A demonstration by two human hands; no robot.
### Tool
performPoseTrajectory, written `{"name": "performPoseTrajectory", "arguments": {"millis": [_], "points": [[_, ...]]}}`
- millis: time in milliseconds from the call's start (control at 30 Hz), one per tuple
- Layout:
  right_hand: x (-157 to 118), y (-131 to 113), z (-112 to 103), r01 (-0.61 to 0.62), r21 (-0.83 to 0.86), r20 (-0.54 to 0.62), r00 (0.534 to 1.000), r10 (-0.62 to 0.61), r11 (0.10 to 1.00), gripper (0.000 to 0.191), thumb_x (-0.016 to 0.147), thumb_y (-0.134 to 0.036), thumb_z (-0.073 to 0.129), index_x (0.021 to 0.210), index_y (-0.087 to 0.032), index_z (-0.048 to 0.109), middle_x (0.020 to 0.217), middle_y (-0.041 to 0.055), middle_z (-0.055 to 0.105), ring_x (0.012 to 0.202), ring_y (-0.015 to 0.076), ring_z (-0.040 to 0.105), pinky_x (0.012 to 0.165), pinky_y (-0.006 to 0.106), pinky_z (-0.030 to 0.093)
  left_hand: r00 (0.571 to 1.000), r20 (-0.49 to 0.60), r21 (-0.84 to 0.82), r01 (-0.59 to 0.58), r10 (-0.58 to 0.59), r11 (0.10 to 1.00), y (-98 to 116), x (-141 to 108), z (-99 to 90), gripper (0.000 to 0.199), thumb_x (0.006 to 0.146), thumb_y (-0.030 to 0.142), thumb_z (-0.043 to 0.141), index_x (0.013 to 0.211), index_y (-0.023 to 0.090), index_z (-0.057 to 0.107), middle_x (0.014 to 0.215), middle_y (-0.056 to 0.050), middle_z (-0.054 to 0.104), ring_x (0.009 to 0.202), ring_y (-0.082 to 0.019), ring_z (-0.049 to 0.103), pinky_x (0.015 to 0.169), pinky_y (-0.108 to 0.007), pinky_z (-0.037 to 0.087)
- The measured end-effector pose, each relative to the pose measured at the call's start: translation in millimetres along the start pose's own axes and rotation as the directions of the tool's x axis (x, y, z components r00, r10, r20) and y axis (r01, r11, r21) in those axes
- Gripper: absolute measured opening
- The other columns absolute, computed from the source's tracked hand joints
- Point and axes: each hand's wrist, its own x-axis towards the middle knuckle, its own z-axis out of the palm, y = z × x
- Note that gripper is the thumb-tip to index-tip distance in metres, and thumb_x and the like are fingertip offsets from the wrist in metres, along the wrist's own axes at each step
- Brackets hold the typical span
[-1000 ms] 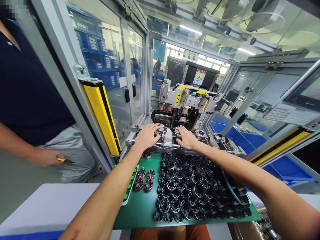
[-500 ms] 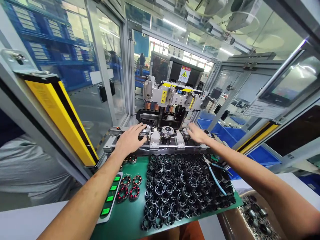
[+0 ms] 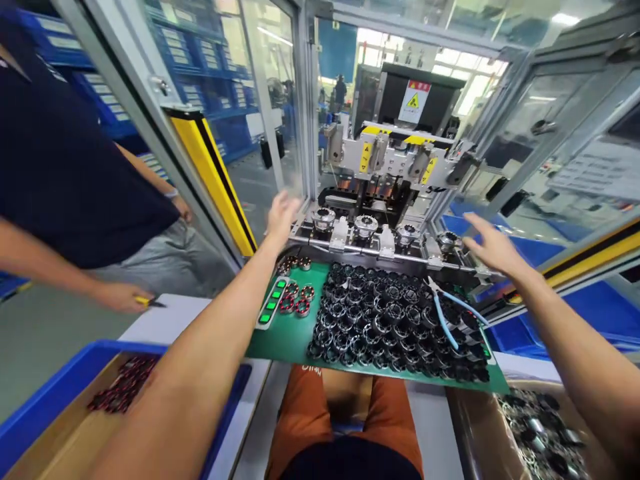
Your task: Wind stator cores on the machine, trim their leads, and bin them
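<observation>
My left hand is raised beside the left end of the machine's fixture rail. Its fingertips are smeared by motion, but the fingers look apart and nothing shows in them. My right hand is open at the rail's right end, fingers stretched, close to the rightmost round metal part. More round metal parts sit in holders along the rail, including one at the left, one in the middle and another.
Rows of black rings cover much of the green mat. Blue-handled pliers lie on them. Red-and-black wound rings lie beside a green-lit panel. A co-worker at the left holds a yellow-and-black tool. A blue bin stands lower left.
My left hand has lifted off the left round part, and my right hand has moved outward to the right. The view has shifted, bringing the co-worker and the blue bin into sight.
</observation>
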Motion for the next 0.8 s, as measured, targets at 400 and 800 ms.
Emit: {"name": "performPoseTrajectory", "arguments": {"millis": [400, 800], "points": [[-301, 34, 124, -0.613, 0.354, -0.241, 0.67, 0.702, 0.706, 0.078, 0.089, -0.065, 0.047, 0.146, -0.025, 0.081, 0.134, 0.0241, 0.086, 0.123, 0.0544, 0.082, 0.11, 0.076, 0.062, 0.999, -0.024, 0.221, 0.034, -0.029, 0.975, -43, -283, -25.3, 0.048, 0.098, 0.055, 0.073, 0.139, 0.03, 0.072, 0.153, -0.014, 0.068, 0.149, -0.036, 0.066, 0.134, -0.055, 0.055], [-319, 53, 161, -0.491, 0.386, -0.387, 0.682, 0.62, 0.781, 0.045, 0.103, -0.04, 0.055, 0.132, -0.018, 0.081, 0.136, 0.0169, 0.084, 0.115, 0.0304, 0.081, 0.109, 0.051, 0.064, 0.988, -0.14, 0.094, -0.051, 0.064, 0.994, -37, -252, -3.8, 0.018, 0.087, 0.071, 0.071, 0.087, 0.056, 0.081, 0.147, 0.029, 0.073, 0.151, -0.049, 0.061, 0.134, -0.084, 0.038]]}}
